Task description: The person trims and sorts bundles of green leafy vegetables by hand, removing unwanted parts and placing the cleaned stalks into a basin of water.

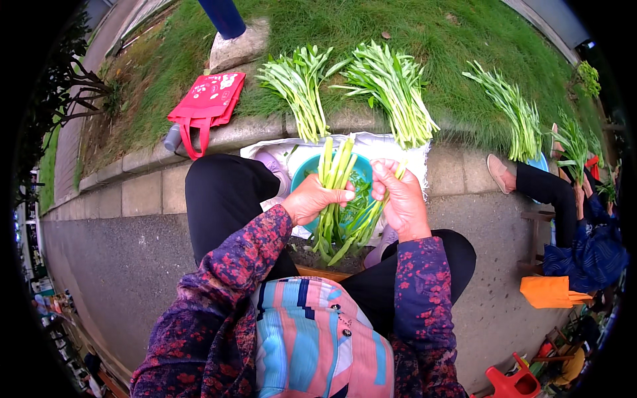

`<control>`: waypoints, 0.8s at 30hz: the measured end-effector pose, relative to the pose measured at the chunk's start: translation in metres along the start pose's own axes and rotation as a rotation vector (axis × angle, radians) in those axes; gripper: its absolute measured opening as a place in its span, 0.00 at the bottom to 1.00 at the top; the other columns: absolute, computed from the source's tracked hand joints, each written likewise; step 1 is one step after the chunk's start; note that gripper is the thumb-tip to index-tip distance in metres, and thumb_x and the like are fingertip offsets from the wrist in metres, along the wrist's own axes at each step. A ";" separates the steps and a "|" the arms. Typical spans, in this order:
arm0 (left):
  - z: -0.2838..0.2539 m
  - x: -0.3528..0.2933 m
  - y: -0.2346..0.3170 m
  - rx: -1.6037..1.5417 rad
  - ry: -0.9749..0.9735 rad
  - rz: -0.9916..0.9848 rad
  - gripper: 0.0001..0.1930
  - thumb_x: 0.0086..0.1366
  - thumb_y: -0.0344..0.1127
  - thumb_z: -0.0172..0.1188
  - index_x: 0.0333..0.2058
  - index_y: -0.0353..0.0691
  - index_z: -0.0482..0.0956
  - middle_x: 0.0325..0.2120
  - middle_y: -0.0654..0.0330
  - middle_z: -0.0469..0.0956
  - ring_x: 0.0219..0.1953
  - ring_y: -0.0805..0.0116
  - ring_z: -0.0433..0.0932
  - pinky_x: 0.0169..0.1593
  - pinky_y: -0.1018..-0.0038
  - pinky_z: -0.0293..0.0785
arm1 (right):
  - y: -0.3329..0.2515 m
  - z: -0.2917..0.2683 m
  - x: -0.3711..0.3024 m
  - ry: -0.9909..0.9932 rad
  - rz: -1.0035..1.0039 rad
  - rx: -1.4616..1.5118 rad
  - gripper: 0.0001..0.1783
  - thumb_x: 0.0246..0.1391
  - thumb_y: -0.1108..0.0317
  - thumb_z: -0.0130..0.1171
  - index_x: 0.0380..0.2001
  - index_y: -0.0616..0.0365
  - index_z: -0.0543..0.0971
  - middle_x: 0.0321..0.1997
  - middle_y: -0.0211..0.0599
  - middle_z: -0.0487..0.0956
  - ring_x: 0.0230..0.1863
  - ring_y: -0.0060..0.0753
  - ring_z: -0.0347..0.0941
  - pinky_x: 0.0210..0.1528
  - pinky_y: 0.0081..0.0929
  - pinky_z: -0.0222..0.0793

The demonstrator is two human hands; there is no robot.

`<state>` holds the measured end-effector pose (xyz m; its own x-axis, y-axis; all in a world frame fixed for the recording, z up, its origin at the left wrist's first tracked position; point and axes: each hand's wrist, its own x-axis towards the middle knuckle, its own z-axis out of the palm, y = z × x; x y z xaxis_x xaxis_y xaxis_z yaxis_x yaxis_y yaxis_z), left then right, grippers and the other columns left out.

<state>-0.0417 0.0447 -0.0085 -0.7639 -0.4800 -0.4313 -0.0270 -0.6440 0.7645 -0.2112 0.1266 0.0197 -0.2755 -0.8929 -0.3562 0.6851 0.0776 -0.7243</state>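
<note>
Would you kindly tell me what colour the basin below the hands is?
The basin is turquoise, seen best in the head view.

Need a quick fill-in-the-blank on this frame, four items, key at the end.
1. The left hand holds a bunch of green stalks that is ____ than the one in the right hand.
2. The sheet under the turquoise basin is ____ in colour.
3. The red bag lies to the ____ of the basin.
4. Leafy bundles lie beyond the basin with their leaves over the ____.

Missing words: thicker; white; left; grass.
</note>
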 end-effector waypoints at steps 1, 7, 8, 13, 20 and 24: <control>0.001 0.000 -0.001 0.000 -0.009 -0.013 0.14 0.52 0.29 0.67 0.37 0.36 0.75 0.29 0.64 0.76 0.29 0.74 0.74 0.36 0.78 0.71 | 0.002 0.003 0.000 0.016 0.002 -0.050 0.10 0.51 0.70 0.61 0.36 0.64 0.76 0.23 0.24 0.71 0.19 0.13 0.61 0.21 0.13 0.57; 0.010 -0.002 -0.002 -0.059 -0.055 0.007 0.15 0.54 0.28 0.65 0.40 0.36 0.74 0.32 0.64 0.76 0.32 0.75 0.74 0.38 0.78 0.72 | 0.011 0.017 -0.002 0.036 0.012 -0.168 0.15 0.51 0.70 0.62 0.40 0.68 0.76 0.25 0.23 0.73 0.19 0.11 0.60 0.21 0.10 0.56; 0.012 -0.002 -0.002 -0.067 -0.067 0.008 0.15 0.54 0.28 0.65 0.40 0.36 0.74 0.32 0.64 0.76 0.33 0.75 0.74 0.38 0.78 0.72 | 0.014 0.015 0.000 0.019 0.031 -0.163 0.12 0.50 0.69 0.62 0.35 0.66 0.77 0.24 0.24 0.74 0.18 0.11 0.60 0.19 0.10 0.56; 0.013 -0.003 -0.001 -0.046 -0.086 0.013 0.15 0.55 0.30 0.64 0.41 0.36 0.74 0.33 0.63 0.76 0.33 0.73 0.75 0.38 0.77 0.72 | 0.014 0.018 -0.004 0.062 0.032 -0.258 0.08 0.50 0.69 0.63 0.26 0.63 0.76 0.18 0.25 0.72 0.16 0.12 0.61 0.17 0.12 0.57; 0.010 0.002 -0.009 0.050 -0.071 0.013 0.16 0.55 0.32 0.65 0.42 0.36 0.74 0.33 0.62 0.77 0.34 0.72 0.76 0.39 0.77 0.71 | 0.012 0.018 -0.002 0.107 -0.035 -0.331 0.10 0.51 0.67 0.62 0.31 0.63 0.77 0.17 0.26 0.71 0.16 0.14 0.64 0.14 0.16 0.60; 0.015 0.002 -0.010 0.116 -0.036 0.010 0.15 0.54 0.32 0.66 0.40 0.36 0.75 0.31 0.63 0.77 0.32 0.74 0.75 0.37 0.78 0.71 | 0.015 0.024 -0.002 0.109 -0.023 -0.427 0.14 0.53 0.61 0.60 0.34 0.64 0.77 0.16 0.26 0.71 0.13 0.15 0.63 0.13 0.16 0.60</control>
<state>-0.0521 0.0589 -0.0098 -0.7873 -0.4630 -0.4071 -0.0920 -0.5647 0.8202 -0.1846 0.1191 0.0235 -0.3730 -0.8461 -0.3809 0.3438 0.2553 -0.9037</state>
